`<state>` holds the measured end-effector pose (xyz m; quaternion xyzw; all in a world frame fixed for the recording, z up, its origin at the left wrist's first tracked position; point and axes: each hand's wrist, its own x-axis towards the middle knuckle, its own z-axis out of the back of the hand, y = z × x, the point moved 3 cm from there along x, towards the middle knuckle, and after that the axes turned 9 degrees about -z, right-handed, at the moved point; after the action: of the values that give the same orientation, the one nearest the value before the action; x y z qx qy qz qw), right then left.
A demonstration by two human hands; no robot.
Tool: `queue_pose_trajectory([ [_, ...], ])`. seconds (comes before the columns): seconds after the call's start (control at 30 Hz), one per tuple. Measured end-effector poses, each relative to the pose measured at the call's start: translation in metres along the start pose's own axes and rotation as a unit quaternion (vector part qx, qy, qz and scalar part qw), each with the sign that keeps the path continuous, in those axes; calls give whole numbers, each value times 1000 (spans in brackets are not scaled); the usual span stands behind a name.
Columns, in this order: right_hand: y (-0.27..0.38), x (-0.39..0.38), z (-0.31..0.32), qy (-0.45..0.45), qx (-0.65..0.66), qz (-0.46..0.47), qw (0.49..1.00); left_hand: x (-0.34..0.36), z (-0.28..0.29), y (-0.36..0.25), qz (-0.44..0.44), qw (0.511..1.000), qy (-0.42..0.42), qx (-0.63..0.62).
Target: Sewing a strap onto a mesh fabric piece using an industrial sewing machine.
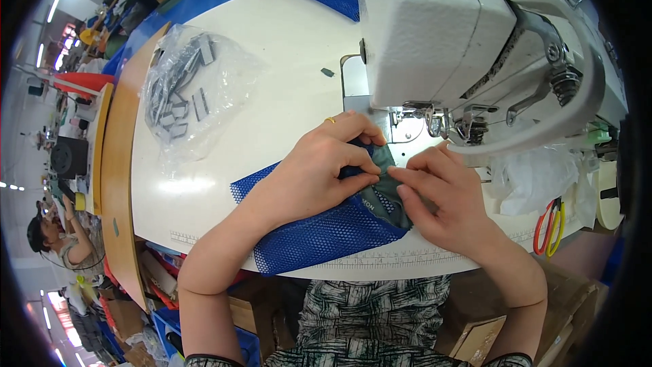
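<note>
A piece of blue mesh fabric (pixel 326 234) lies on the white sewing table, under my left forearm and hand. Along its right end runs a grey-green fabric strip (pixel 387 211), bunched and folded between my hands. My left hand (pixel 316 166) is closed on the strip, thumb and fingers pinching its upper part. From the right, my right hand (pixel 445 197) pinches the same strip with thumb and forefinger. Both hands are just in front of the white sewing machine (pixel 435 47), near its presser foot (pixel 437 122). The fabric under my fingers is partly hidden.
A clear plastic bag (pixel 231 98) with several grey pieces lies on the left. A small dark scrap (pixel 327 73) is near the machine. Scissors (pixel 558 228) and crumpled white plastic (pixel 536 177) are at right. A ruler tape (pixel 380 258) edges the front. A person (pixel 75 251) works far left.
</note>
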<state>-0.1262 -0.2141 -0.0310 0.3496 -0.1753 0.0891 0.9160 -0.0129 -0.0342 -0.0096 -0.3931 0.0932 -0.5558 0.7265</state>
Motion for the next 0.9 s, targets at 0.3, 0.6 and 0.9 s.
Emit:
queue_pose_trajectory([
  [0.3, 8, 0, -4, 35, -100, 65, 992, 0, 2, -4, -23, 999, 13, 34],
  [0.6, 12, -3, -7, 56, -133, 49, 988, -2, 0, -7, 12, 1000, 10, 14],
  [0.9, 13, -5, -7, 58, -140, 42, 988, -14, 5, -31, 30, 982, 113, 146],
])
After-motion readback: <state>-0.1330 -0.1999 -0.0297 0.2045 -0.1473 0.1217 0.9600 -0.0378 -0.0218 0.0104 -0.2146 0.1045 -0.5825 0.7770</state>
